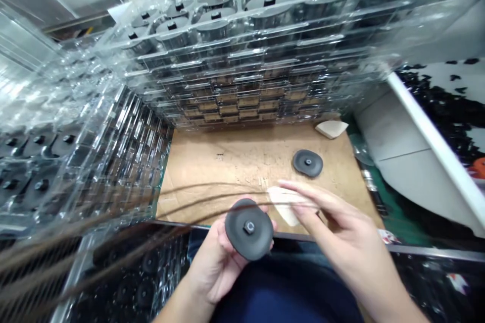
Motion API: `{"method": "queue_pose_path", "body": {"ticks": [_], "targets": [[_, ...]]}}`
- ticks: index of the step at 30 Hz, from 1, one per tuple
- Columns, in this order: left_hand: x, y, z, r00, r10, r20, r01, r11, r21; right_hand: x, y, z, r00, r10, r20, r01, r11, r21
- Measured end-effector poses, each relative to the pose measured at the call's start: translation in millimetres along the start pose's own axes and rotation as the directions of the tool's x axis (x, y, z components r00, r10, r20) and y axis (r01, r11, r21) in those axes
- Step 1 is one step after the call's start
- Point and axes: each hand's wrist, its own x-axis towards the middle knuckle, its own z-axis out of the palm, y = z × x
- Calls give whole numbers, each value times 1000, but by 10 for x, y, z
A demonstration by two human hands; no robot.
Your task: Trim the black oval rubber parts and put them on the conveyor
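Observation:
A round black rubber disc [245, 243] with a metal nub at its centre faces up at me. My left hand [215, 262] grips it from below, with the fingers round its edge. To the right, my right hand [337, 227] pinches a cream-coloured folded pad [283, 207], perhaps cloth or paper, between thumb and fingers. The pad and the held disc are apart. Just beyond my right fingers, a second black disc [312, 169] lies on the cardboard sheet [212, 156]. Another cream folded piece [332, 128] rests at the cardboard's far right corner.
Tall stacks of clear plastic trays [242, 75] stand behind the cardboard, their top pockets holding several black discs. More tray stacks [125, 126] rise on the left. At right, a white bin [420, 136] has small black parts [439, 103] beside it. Blurred brown strands [151, 212] cross the view.

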Motion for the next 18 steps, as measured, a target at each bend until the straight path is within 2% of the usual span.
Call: {"method": "queue_pose_path", "body": {"ticks": [1,2,3,5,7,8,9,11,13,14,16,18], "targets": [[3,-6,18,1000,22,-20,-22,999,23,18,-148,-7,994,-87,-66,88,996,11],[3,-14,26,998,47,-43,-46,998,41,27,-275,1,978,-192,-81,193,981,6],[1,-22,26,995,75,-66,-71,996,56,28,-371,20,959,-276,-66,276,961,0],[-3,-38,9,983,131,-132,-122,989,80,25,-470,69,935,-348,61,349,937,-1],[-3,-52,-6,963,174,-205,-154,982,107,40,-485,110,921,-316,228,325,946,-2],[-2,-58,-5,960,177,-216,-154,981,119,56,-483,127,915,-303,265,318,948,-13],[0,-61,3,962,170,-214,-145,982,125,74,-483,142,921,-302,248,319,947,-32],[-6,-52,27,978,130,-163,-114,988,106,96,-497,160,935,-337,107,346,935,-82],[-25,-18,37,990,101,-102,-94,993,67,77,-510,139,926,-377,-1,376,925,-59],[-39,5,30,993,88,-81,-84,995,49,51,-505,106,923,-384,14,384,923,-19],[-64,42,-4,997,60,-55,-58,998,32,-17,-467,3,920,-375,114,372,927,45],[-75,49,-40,996,65,-54,-63,997,36,-69,-416,-110,922,-322,215,334,942,-18]]}}
